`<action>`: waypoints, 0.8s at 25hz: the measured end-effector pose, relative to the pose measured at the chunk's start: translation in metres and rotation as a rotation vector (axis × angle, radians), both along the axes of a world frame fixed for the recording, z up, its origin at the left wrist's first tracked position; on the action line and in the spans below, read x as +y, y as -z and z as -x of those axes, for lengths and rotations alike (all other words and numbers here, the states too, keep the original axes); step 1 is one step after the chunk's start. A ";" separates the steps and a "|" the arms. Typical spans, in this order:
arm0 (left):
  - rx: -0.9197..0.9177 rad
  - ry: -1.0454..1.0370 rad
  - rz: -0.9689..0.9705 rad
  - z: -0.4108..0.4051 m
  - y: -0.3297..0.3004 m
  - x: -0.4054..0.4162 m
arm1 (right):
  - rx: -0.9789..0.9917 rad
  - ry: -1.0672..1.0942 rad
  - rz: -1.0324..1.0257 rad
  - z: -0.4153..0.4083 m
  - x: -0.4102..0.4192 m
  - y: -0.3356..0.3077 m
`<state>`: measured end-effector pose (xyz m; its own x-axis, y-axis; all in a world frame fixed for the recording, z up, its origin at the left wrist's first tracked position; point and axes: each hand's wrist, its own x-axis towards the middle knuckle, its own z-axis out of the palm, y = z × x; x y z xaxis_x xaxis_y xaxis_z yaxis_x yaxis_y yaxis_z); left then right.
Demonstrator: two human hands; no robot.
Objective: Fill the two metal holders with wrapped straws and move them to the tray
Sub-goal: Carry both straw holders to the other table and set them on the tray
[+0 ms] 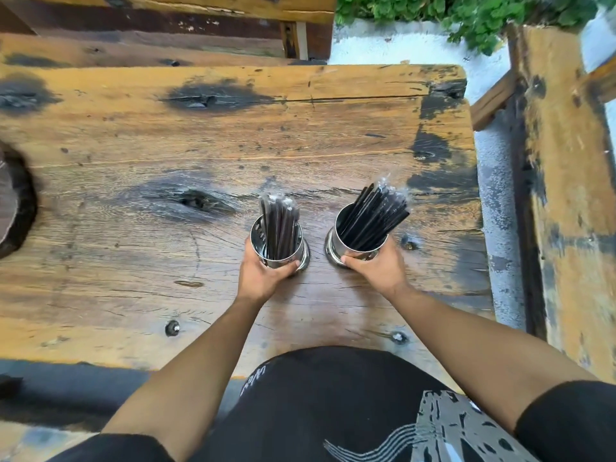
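Observation:
Two shiny metal holders stand side by side on the wooden table. The left holder holds a bunch of black wrapped straws standing almost upright. The right holder holds black wrapped straws leaning to the far right. My left hand is wrapped around the near side of the left holder. My right hand grips the near side of the right holder. Whether the holders rest on the table or are raised off it, I cannot tell.
A dark round object is cut off at the table's left edge. A wooden bench runs along the right, across a gap of white floor. Another bench lies behind the table. Green plants grow at the far right.

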<state>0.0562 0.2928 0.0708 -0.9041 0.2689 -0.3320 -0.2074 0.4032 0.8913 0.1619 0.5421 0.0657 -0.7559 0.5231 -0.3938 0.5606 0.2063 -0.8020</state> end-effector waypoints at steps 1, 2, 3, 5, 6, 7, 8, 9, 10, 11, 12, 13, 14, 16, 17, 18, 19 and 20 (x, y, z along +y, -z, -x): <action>0.007 -0.012 -0.008 -0.009 -0.003 -0.005 | -0.003 -0.023 0.008 -0.005 -0.004 -0.003; 0.011 -0.031 -0.020 -0.019 -0.004 -0.010 | -0.001 -0.051 0.021 -0.009 -0.009 -0.005; 0.009 -0.057 -0.036 -0.027 -0.005 -0.016 | 0.006 -0.077 0.029 -0.012 -0.014 -0.007; -0.003 -0.118 -0.056 -0.046 -0.011 -0.026 | 0.023 -0.118 0.023 -0.019 -0.026 -0.011; -0.008 -0.147 -0.059 -0.055 -0.015 -0.031 | 0.026 -0.139 0.016 -0.023 -0.033 -0.013; -0.002 -0.179 -0.052 -0.064 -0.017 -0.037 | 0.033 -0.163 0.012 -0.026 -0.039 -0.015; 0.013 -0.213 -0.040 -0.073 -0.019 -0.044 | 0.044 -0.192 0.008 -0.029 -0.046 -0.016; 0.028 -0.247 -0.025 -0.082 -0.022 -0.052 | 0.056 -0.225 0.005 -0.032 -0.052 -0.017; 0.038 -0.270 -0.006 -0.090 -0.024 -0.059 | 0.061 -0.253 0.003 -0.034 -0.058 -0.017; 0.047 -0.290 0.026 -0.098 -0.026 -0.066 | 0.065 -0.281 0.001 -0.036 -0.063 -0.018; 0.058 -0.310 0.059 -0.106 -0.029 -0.073 | 0.071 -0.311 -0.004 -0.037 -0.069 -0.019; 0.064 -0.334 0.080 -0.115 -0.030 -0.080 | 0.077 -0.343 -0.011 -0.038 -0.074 -0.020; 0.065 -0.369 0.090 -0.125 -0.030 -0.088 | 0.080 -0.382 -0.012 -0.040 -0.082 -0.021; 0.066 -0.444 0.114 -0.146 -0.029 -0.104 | 0.084 -0.454 -0.012 -0.043 -0.097 -0.023; 0.067 -0.470 0.125 -0.154 -0.028 -0.112 | 0.094 -0.480 -0.013 -0.044 -0.105 -0.024; 0.063 -0.488 0.124 -0.162 -0.028 -0.119 | 0.103 -0.502 -0.010 -0.045 -0.114 -0.025; 0.061 -0.505 0.112 -0.167 -0.027 -0.125 | 0.107 -0.518 -0.003 -0.046 -0.123 -0.026; 0.068 -0.522 0.102 -0.170 -0.026 -0.131 | 0.109 -0.531 0.002 -0.046 -0.131 -0.028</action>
<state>0.2265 0.1621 0.0972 -0.9294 -0.2527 -0.2690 -0.3466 0.3468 0.8716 0.2081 0.4111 0.0934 -0.9526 0.0573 -0.2987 0.2929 0.4374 -0.8502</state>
